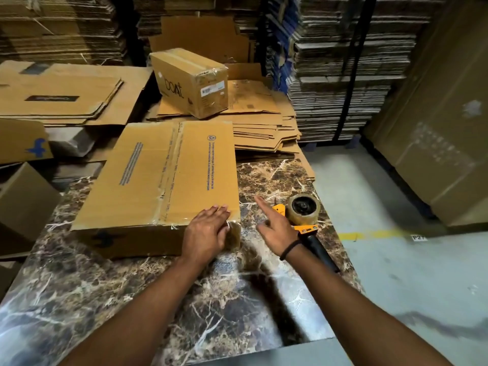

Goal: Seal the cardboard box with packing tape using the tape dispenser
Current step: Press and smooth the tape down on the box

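Box (pixel 163 178): flat brown cardboard, lies on the marble-pattern worktop (pixel 132 299), centre seam shows glossy tape | Left hand (pixel 208 231): open, your palm presses the near right corner, probably to steady it | Right hand (pixel 277 223): open, empty, finger pointing | Dispenser (pixel 303 215): orange frame, black handle, lies just right of this hand.

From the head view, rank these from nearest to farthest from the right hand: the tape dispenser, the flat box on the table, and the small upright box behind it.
1. tape dispenser, just right of the right hand.
2. flat box, to its left, under the left hand.
3. small upright box, far back on the flattened cardboard.
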The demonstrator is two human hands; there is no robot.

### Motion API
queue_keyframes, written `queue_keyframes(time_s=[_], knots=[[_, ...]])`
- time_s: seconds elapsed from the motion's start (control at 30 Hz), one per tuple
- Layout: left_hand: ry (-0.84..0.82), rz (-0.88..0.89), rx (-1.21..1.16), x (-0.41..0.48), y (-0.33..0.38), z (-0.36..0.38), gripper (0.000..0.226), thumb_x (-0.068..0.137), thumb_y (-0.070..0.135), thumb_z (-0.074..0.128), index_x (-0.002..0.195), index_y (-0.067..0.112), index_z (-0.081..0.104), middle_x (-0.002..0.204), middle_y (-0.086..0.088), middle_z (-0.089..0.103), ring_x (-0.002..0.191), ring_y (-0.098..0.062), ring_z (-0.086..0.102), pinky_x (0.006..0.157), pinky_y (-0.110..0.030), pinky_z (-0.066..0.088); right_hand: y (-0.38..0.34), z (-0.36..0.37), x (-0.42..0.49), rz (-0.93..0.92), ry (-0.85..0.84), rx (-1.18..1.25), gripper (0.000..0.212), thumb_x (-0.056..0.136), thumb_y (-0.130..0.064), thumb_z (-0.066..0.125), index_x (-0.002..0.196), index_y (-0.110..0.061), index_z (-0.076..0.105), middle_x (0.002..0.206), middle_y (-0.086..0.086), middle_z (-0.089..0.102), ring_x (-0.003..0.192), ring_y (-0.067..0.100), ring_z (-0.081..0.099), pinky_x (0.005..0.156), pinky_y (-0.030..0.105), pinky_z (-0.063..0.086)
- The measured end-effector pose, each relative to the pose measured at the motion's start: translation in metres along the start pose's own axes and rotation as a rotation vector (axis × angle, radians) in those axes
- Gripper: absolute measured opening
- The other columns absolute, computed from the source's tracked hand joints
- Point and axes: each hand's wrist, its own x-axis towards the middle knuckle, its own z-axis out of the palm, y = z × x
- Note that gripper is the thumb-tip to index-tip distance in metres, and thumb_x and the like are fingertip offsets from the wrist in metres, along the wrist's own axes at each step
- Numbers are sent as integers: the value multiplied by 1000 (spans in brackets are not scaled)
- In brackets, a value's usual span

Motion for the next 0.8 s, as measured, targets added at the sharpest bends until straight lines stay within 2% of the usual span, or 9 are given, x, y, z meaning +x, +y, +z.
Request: queue_keyframes(time_s=[0.07, 0.17, 0.27, 0.37, 0.43, 0.5, 0.57, 0.67, 0.8], knots=[[-19, 6, -11, 0, 0, -3, 49, 79, 26, 73, 125, 19, 56, 128, -1, 58, 119, -21, 55, 103, -40, 31, -10, 23, 1, -87, -19, -32, 75, 86, 4, 46, 151, -23, 19, 158, -4, 16, 144, 8, 14, 117, 26, 15], [-63, 3, -31, -1, 0, -8, 49, 85, 30, 63, 131, 17, 50, 135, -1, 52, 128, -18, 47, 108, -34, 20, 0, 48, -2, -209, -80, -201, 79, 78, -3, 39, 151, -19, 14, 159, -2, 11, 147, 10, 4, 121, 34, 10], [-106, 43, -77, -1, -4, -12, 52, 86, 31, 54, 135, 17, 45, 141, 1, 45, 133, -15, 39, 111, -31, 15, 12, 52, -7, -243, -90, -221, 82, 74, -5, 38, 151, -17, 15, 158, -4, 8, 146, 7, -1, 121, 31, 6], [-164, 25, -216, 3, -12, -17, 52, 85, 29, 52, 136, 19, 44, 142, 8, 39, 135, -10, 33, 114, -32, 16, 15, 47, -8, -230, -107, -231, 80, 77, -5, 42, 151, -23, 20, 159, -6, 14, 146, 4, 1, 121, 30, 7], [-214, -23, -305, 6, -15, -26, 51, 88, 26, 56, 137, 22, 43, 143, 10, 36, 136, -7, 28, 116, -35, 14, 15, 43, -6, -237, -78, -236, 66, 84, -10, 43, 148, -22, 31, 156, -4, 26, 145, 4, 10, 121, 33, 12], [-226, 9, -255, 7, -21, -33, 52, 89, 30, 55, 138, 22, 43, 145, 8, 37, 138, -9, 27, 117, -37, 15, 9, 37, 1, -242, 19, -237, 46, 93, -22, 42, 138, -18, 48, 148, -1, 42, 140, 5, 25, 118, 35, 22], [-276, 72, -143, 3, -31, -38, 55, 89, 37, 53, 140, 23, 40, 148, 9, 35, 140, -9, 23, 117, -37, 15, -4, 39, 8, -243, 68, -297, 44, 98, -35, 36, 134, -16, 53, 144, 0, 47, 138, 9, 32, 117, 37, 25], [-363, 133, -28, -2, -37, -41, 61, 90, 44, 52, 145, 27, 31, 152, 12, 25, 142, -7, 16, 118, -34, 13, -7, 49, 11, -295, -6, -455, 64, 97, -53, 18, 141, -15, 44, 150, 2, 39, 143, 15, 23, 119, 33, 16], [-349, 136, 37, -6, -58, -54, 58, 92, 50, 46, 144, 35, 25, 151, 18, 22, 141, -3, 14, 118, -34, 10, 9, 40, 13, -359, -59, -631, 72, 93, -60, 6, 147, -20, 33, 155, -2, 30, 142, 4, 11, 119, 32, 8]])
